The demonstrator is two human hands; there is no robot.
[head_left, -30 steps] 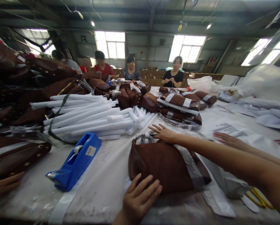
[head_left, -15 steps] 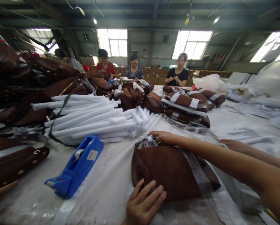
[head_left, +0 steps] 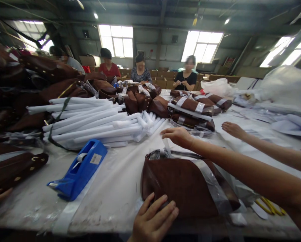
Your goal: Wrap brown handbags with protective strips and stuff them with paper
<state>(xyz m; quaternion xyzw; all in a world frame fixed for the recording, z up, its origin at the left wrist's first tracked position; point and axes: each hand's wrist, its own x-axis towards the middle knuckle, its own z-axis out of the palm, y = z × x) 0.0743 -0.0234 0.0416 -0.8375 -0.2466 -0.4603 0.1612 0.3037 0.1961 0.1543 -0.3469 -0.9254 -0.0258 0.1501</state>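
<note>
A brown leather bag (head_left: 178, 183) lies in front of me, with a wide clear plastic band (head_left: 213, 185) around its right part. My left hand (head_left: 154, 218) rests on its lower left side, fingers stretched out. Above the bag's top edge, my right hand (head_left: 178, 137) pinches the upper end of a translucent strip of tape (head_left: 167, 148). The strip runs down to the plastic-wrapped strap (head_left: 158, 154) at the bag's top left corner. Left of the bag stands a blue tape dispenser (head_left: 80, 171).
White rolled tubes (head_left: 97, 124) lie in a strapped bundle behind the dispenser. Brown bags (head_left: 190, 105) are piled beyond and to the left. Another person's hand (head_left: 233, 130) reaches in from the right. Yellow-handled scissors (head_left: 270, 205) lie at the right. Several people sit across the table.
My right hand has risen from the strap, drawing the tape strip up. My left hand stays on the bag. The other person's hand has lifted away, and yellow handles now show.
</note>
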